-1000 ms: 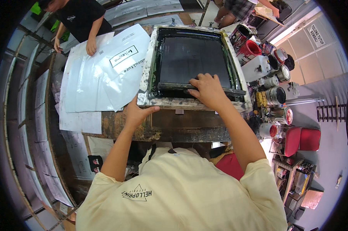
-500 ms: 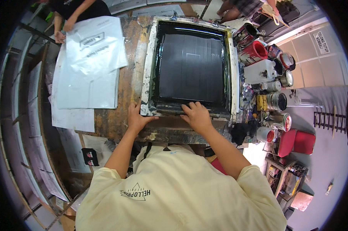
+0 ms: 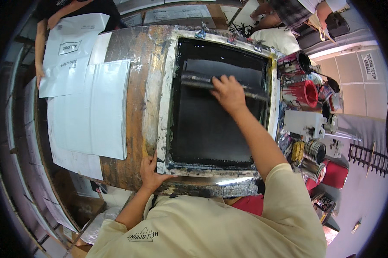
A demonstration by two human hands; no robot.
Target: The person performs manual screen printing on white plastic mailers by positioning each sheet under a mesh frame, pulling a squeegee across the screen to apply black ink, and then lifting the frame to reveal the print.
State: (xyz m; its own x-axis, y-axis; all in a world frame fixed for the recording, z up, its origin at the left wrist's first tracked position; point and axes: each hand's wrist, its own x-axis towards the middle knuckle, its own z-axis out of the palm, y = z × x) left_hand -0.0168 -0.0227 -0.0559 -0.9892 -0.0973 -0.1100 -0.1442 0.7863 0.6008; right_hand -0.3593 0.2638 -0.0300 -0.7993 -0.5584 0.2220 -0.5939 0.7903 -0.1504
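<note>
A screen-printing frame (image 3: 162,124) with whitish, ink-stained edges lies on the worktable, its mesh (image 3: 211,129) coated in black ink. Across the far half of the mesh runs a long dark squeegee (image 3: 194,80), slightly slanted. My right hand (image 3: 229,93) is closed over the middle of it, the arm stretched forward. At the near left corner of the frame rests my left hand (image 3: 151,174). Its thumb points along the near edge and its fingers extend up the left side, spread apart. Whatever lies beneath the screen is hidden.
Left of the frame, pale plastic bags (image 3: 103,112) are stacked on the stained tabletop (image 3: 136,99). A co-worker's hands hold one printed bag (image 3: 69,53). Ink buckets (image 3: 300,93) and cans crowd the right side. Another person stands at the far right.
My right hand has pushed the squeegee from the near edge to the far half of the screen. My left hand stays at the corner. The co-worker's bag has shifted left, off the stack.
</note>
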